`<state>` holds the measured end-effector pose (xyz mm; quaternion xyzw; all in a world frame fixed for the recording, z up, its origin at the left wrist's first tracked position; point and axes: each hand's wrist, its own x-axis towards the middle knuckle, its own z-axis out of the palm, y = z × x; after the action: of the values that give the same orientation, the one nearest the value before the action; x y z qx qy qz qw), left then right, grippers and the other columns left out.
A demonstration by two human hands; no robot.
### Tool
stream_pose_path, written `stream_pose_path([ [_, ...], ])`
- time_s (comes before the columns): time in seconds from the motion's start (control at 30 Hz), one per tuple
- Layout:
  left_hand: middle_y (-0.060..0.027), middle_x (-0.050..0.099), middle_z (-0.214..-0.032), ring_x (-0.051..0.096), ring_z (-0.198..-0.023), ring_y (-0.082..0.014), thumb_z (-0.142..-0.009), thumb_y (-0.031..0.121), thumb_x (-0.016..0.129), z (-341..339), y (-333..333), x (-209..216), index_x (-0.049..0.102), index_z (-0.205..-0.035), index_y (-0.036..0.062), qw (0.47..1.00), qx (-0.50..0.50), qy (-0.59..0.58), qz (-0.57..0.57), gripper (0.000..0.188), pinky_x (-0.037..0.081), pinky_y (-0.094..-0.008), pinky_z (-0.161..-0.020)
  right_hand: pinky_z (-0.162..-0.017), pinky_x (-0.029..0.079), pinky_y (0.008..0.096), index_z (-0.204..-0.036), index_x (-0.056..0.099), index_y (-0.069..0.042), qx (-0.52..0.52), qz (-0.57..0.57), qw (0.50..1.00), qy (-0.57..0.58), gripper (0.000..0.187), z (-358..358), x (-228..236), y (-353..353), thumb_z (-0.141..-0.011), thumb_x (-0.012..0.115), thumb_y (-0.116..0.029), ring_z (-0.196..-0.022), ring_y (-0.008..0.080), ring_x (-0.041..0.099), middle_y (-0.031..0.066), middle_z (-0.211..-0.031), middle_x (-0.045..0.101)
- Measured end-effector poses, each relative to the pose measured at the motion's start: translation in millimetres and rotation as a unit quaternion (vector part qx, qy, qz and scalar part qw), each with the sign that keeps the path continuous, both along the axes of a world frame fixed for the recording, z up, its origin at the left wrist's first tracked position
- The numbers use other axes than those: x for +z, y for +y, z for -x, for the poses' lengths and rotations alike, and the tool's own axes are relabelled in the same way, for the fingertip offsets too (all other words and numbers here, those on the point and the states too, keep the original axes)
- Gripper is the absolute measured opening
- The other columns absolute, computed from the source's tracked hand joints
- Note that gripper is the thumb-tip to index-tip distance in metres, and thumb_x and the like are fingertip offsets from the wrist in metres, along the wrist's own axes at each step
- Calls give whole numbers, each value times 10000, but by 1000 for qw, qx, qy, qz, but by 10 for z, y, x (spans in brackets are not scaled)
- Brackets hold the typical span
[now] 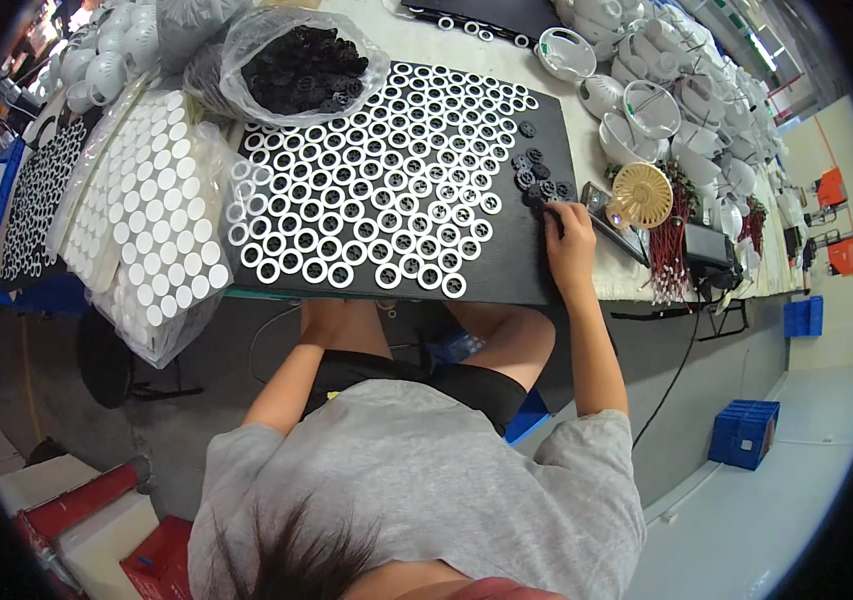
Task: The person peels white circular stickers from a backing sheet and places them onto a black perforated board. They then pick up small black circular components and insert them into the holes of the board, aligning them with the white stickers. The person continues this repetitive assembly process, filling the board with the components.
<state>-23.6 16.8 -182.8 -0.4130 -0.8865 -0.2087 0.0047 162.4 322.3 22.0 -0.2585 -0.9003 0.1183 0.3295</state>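
My right hand (571, 238) reaches to the right side of a black board (522, 250), its fingers closed on a small black plastic disc at the edge of a loose cluster of black discs (535, 170). White rings with black centres (337, 200) cover most of the board in uneven rows. My left hand (327, 318) is low at the table's front edge, over my lap. The edge hides its fingers, so I cannot see whether it holds anything.
A clear bag of black discs (307, 70) stands behind the rings. Sheets of round white stickers (172, 200) lie left. At right are a yellow fan (641, 195), a dark device (709, 245), red wires (669, 255) and piled white housings (652, 108).
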Motion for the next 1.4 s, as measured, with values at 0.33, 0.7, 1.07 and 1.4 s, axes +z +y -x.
stream_pose_path([
  [0.33,-172,459,-1288,430,-1184,-345,-838,309,568,71,78,-57,493,-1229,81,996,-45,-38,-66,458,313,-450,-997,-609,433,256,-1015,624,-45,41,125,989,63,213,-20,219,-240,-802,609,-37,-670,172,539,88,-800,554],
  [0.7,-187,449,-1292,426,-1187,-348,-829,299,556,189,68,90,496,-1228,84,997,-48,-37,-37,457,316,-447,-997,-755,427,370,-928,601,-30,36,-41,998,-25,183,-5,133,-158,-755,646,-67,-826,278,557,103,-840,603],
  [1.07,-202,440,-1295,422,-1189,-350,-820,289,544,316,279,135,499,-1226,87,998,-47,-26,-24,456,320,-443,-997,-826,390,367,-974,585,-36,-18,41,999,18,197,-89,126,-131,-801,618,-124,-850,276,566,112,-869,607],
  [1.4,-216,432,-1298,419,-1192,-352,-812,280,533,328,337,138,502,-1225,90,998,-47,-28,-12,456,323,-440,-996,-744,445,377,-982,550,-19,-34,14,998,-54,264,-309,155,-263,-728,621,-30,-831,305,542,135,-906,549],
])
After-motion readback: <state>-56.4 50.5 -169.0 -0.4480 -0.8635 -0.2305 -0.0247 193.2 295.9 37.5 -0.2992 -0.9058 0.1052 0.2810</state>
